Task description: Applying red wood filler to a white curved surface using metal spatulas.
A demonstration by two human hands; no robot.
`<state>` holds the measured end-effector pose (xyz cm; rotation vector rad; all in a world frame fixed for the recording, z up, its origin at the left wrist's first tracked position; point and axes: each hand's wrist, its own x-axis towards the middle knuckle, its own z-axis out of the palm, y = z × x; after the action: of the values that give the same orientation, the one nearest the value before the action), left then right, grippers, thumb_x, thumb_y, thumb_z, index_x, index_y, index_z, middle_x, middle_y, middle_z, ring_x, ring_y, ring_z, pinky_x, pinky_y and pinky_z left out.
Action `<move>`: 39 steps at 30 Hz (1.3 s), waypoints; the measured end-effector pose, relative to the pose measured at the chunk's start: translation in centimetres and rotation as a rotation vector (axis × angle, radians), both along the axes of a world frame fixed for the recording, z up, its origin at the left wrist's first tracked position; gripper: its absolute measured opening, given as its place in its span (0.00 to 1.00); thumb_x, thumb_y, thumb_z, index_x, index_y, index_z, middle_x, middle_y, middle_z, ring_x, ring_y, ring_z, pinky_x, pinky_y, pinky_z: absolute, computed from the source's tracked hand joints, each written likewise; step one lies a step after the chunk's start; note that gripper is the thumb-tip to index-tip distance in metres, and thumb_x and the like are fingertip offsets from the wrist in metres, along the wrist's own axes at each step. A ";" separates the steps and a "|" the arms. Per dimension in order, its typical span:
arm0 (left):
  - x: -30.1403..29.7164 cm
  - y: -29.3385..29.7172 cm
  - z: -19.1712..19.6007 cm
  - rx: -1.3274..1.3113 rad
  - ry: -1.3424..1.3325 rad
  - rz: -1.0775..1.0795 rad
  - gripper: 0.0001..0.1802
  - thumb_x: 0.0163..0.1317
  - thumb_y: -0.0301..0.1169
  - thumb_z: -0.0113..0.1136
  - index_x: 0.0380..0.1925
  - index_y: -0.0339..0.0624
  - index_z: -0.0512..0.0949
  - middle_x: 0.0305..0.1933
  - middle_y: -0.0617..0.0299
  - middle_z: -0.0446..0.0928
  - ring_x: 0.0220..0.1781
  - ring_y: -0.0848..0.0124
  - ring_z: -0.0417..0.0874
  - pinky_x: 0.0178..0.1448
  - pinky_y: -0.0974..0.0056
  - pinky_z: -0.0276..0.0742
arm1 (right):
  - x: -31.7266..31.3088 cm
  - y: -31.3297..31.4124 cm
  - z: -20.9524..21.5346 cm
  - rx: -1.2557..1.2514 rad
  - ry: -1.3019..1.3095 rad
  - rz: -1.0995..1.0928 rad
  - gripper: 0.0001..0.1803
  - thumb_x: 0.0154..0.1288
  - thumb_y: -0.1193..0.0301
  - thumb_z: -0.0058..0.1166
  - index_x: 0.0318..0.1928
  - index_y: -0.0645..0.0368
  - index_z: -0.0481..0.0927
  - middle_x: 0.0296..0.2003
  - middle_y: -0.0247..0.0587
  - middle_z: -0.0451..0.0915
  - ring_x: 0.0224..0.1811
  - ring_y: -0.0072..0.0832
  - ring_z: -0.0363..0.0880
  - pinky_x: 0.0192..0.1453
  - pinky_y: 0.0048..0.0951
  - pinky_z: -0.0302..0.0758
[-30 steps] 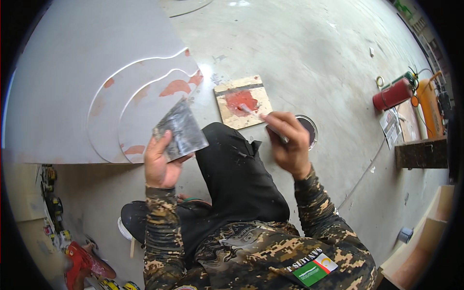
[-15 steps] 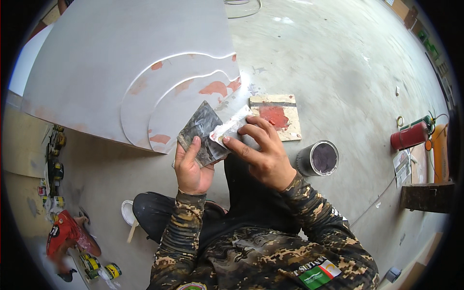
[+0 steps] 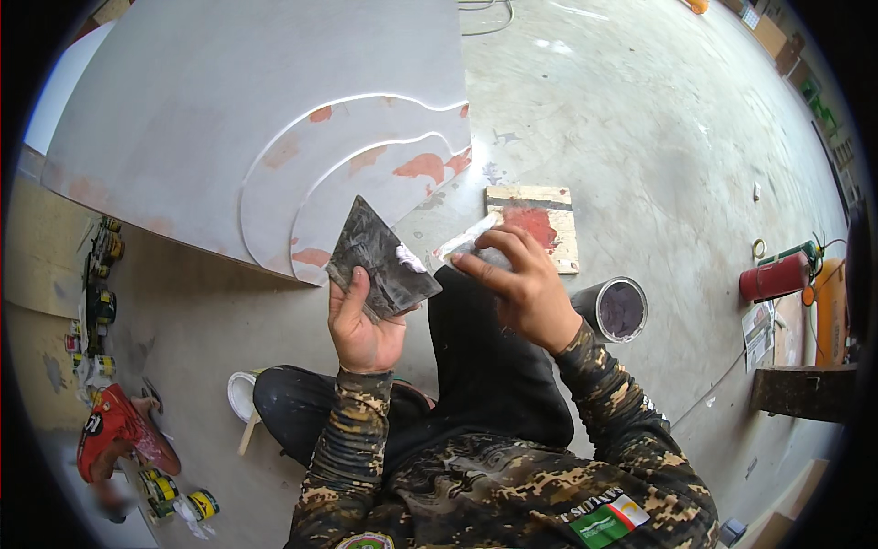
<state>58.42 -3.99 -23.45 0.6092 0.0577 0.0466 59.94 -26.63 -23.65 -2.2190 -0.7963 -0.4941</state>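
Observation:
My left hand [image 3: 361, 325] holds a dark, smeared square palette board [image 3: 370, 261] by its near edge, thumb on top. A dab of white putty [image 3: 410, 258] clings to the board's right edge. Just to the right, my right hand [image 3: 526, 288] grips a flat putty spreader [image 3: 465, 241] with white paste along its edge; the spreader is apart from the board. Beyond them stands a large grey panel [image 3: 210, 110] with curved raised lines and reddish filler patches. A wooden board [image 3: 565, 247] with red paste lies on the floor behind my right hand.
An open can of dark purplish paste [image 3: 622, 311] stands right of my knee. By my left knee sits a white tub [image 3: 240, 396] with a stick. A red fire extinguisher [image 3: 776, 277] is at far right. Another person in red [image 3: 119, 430] is at lower left, near several tins.
The spreader has come off the palette board and moved right with my right hand, leaving a white dab on the board's edge. The palette board has turned slightly. The view has shifted a little.

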 end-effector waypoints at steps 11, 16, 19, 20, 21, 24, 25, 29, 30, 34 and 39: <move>0.4 -2.2 0.9 0.392 -0.131 0.270 0.23 0.74 0.26 0.50 0.68 0.37 0.64 0.63 0.52 0.74 0.61 0.61 0.79 0.62 0.53 0.80 | -0.8 2.8 1.5 0.651 0.429 0.224 0.27 0.70 0.85 0.50 0.67 0.57 0.75 0.56 0.46 0.75 0.57 0.34 0.78 0.57 0.30 0.75; 0.5 -1.3 1.0 0.403 -0.125 0.377 0.22 0.74 0.26 0.51 0.67 0.38 0.66 0.64 0.52 0.74 0.63 0.60 0.77 0.67 0.52 0.75 | 0.0 3.2 1.2 0.417 0.265 0.199 0.35 0.58 0.90 0.52 0.65 0.51 0.78 0.54 0.50 0.74 0.55 0.44 0.77 0.57 0.35 0.77; 0.3 0.0 1.5 0.395 -0.094 0.364 0.23 0.74 0.28 0.53 0.67 0.39 0.67 0.64 0.53 0.74 0.64 0.59 0.78 0.67 0.51 0.77 | 1.0 2.2 0.6 0.248 0.155 0.150 0.35 0.55 0.90 0.51 0.63 0.49 0.81 0.54 0.49 0.75 0.55 0.47 0.77 0.58 0.39 0.77; 0.1 0.7 1.9 0.376 -0.078 0.364 0.24 0.73 0.29 0.54 0.67 0.39 0.67 0.65 0.53 0.74 0.64 0.58 0.78 0.66 0.51 0.77 | 1.6 1.6 0.4 0.100 0.047 0.115 0.34 0.55 0.91 0.49 0.61 0.50 0.82 0.54 0.48 0.76 0.56 0.47 0.78 0.59 0.40 0.76; 0.1 1.7 2.3 0.398 -0.154 0.357 0.25 0.73 0.30 0.55 0.68 0.40 0.67 0.66 0.53 0.73 0.64 0.58 0.78 0.66 0.50 0.77 | 2.6 0.8 -1.2 0.011 0.061 0.066 0.35 0.53 0.91 0.48 0.61 0.50 0.83 0.55 0.50 0.76 0.56 0.49 0.78 0.60 0.42 0.77; -0.4 5.4 2.9 0.468 -0.213 0.300 0.26 0.73 0.31 0.56 0.69 0.41 0.66 0.67 0.54 0.73 0.64 0.60 0.78 0.65 0.51 0.77 | 5.5 -4.1 -8.9 0.311 0.319 -0.140 0.25 0.69 0.86 0.48 0.63 0.56 0.79 0.58 0.48 0.76 0.61 0.38 0.77 0.63 0.31 0.76; -0.8 7.1 2.1 0.467 -0.193 0.304 0.26 0.73 0.31 0.56 0.69 0.41 0.66 0.67 0.54 0.73 0.64 0.60 0.78 0.65 0.51 0.77 | 5.7 -6.0 -10.5 0.386 0.416 -0.202 0.25 0.70 0.85 0.49 0.65 0.58 0.77 0.59 0.45 0.76 0.61 0.33 0.77 0.64 0.29 0.75; -3.1 13.7 -3.2 0.592 -0.030 0.329 0.25 0.74 0.31 0.55 0.69 0.42 0.66 0.66 0.56 0.74 0.63 0.62 0.79 0.63 0.51 0.78 | 5.1 -11.6 -17.4 0.711 0.907 -0.511 0.22 0.79 0.64 0.48 0.69 0.51 0.75 0.56 0.38 0.80 0.56 0.28 0.78 0.57 0.29 0.75; -4.3 15.0 -4.2 0.630 0.029 0.347 0.25 0.74 0.30 0.55 0.69 0.43 0.66 0.66 0.57 0.74 0.62 0.64 0.80 0.62 0.53 0.80 | 5.0 -11.7 -17.8 0.836 1.057 -0.602 0.24 0.78 0.62 0.48 0.69 0.53 0.75 0.56 0.42 0.81 0.58 0.32 0.79 0.62 0.33 0.74; -7.5 17.7 -8.3 0.491 0.189 0.358 0.20 0.75 0.30 0.54 0.64 0.43 0.72 0.61 0.59 0.79 0.57 0.67 0.83 0.56 0.58 0.84 | 5.0 -13.9 -22.3 0.860 1.141 -0.767 0.24 0.77 0.61 0.47 0.68 0.54 0.76 0.57 0.43 0.83 0.58 0.32 0.80 0.62 0.32 0.74; -6.9 17.1 -9.7 0.382 0.285 0.370 0.16 0.74 0.32 0.55 0.59 0.44 0.76 0.55 0.61 0.82 0.51 0.69 0.86 0.52 0.60 0.88 | 4.4 -15.9 -31.0 0.162 0.876 -0.821 0.22 0.72 0.61 0.50 0.61 0.53 0.82 0.55 0.65 0.80 0.57 0.53 0.80 0.64 0.41 0.73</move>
<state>51.57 13.08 -33.16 0.9779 0.4454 0.3346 64.34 -42.53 -54.62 -2.2068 0.6045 0.0876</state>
